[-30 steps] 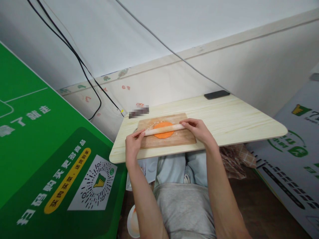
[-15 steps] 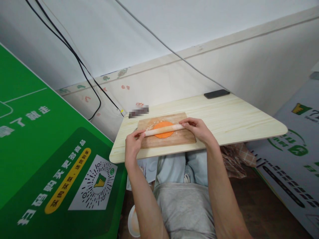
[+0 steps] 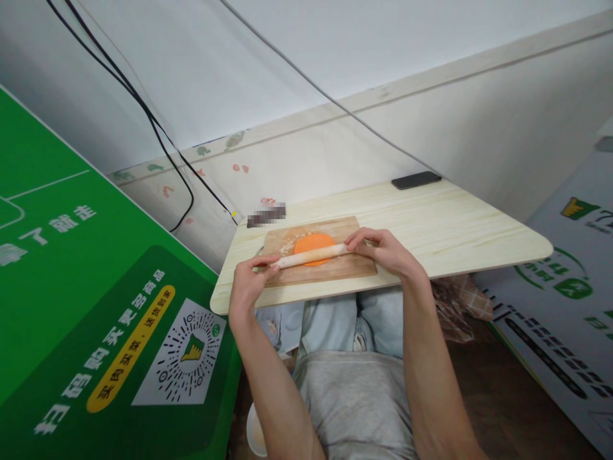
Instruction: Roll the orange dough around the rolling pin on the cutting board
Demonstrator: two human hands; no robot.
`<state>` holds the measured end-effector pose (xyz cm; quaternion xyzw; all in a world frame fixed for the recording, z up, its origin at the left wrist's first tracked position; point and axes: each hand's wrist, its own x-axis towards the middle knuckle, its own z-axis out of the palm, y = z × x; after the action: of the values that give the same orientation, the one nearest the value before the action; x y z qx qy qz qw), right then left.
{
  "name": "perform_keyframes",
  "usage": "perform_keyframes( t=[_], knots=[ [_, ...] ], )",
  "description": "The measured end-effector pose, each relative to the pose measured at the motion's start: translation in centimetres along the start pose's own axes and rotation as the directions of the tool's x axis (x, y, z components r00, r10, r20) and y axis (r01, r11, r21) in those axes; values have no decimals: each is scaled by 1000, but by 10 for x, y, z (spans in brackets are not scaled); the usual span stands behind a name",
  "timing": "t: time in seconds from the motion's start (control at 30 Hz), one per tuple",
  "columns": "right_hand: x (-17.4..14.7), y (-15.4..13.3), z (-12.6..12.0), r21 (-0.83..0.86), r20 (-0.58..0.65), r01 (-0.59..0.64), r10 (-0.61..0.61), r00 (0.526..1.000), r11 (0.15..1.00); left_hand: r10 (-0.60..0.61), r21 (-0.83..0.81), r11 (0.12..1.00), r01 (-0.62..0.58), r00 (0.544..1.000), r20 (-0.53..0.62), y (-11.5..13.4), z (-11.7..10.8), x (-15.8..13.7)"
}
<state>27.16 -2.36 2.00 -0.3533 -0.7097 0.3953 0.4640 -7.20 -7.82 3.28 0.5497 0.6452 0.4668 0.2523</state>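
A pale wooden rolling pin [image 3: 311, 256] lies across a flat orange round of dough [image 3: 313, 243], covering part of its near side. Under the dough is a wooden cutting board [image 3: 330, 273] with white flour scattered on its far left part. My left hand [image 3: 249, 278] grips the pin's left end between thumb and fingers. At the other end, my right hand [image 3: 380, 248] is closed on the pin, fingertips on top. Both hands are over the board's near half.
The board rests on a light wood-grain table [image 3: 460, 236] against a white wall. A black phone [image 3: 416, 180] lies at the back right, and a blurred-out dark item [image 3: 266, 216] at the back left. Green panel [image 3: 57, 287] stands left; a white bowl [image 3: 256, 434] sits below.
The rolling pin has moved slightly toward me, off the dough's middle onto its near part. Both hands moved with it, still holding its ends.
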Motion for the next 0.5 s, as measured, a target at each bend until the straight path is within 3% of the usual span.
perform_keyframes(
  t=[0.5],
  knots=[
    [-5, -1, -4, -101, -2, -55, 55, 998, 993, 28, -54, 998, -24, 997, 71, 0, -4, -2]
  ],
)
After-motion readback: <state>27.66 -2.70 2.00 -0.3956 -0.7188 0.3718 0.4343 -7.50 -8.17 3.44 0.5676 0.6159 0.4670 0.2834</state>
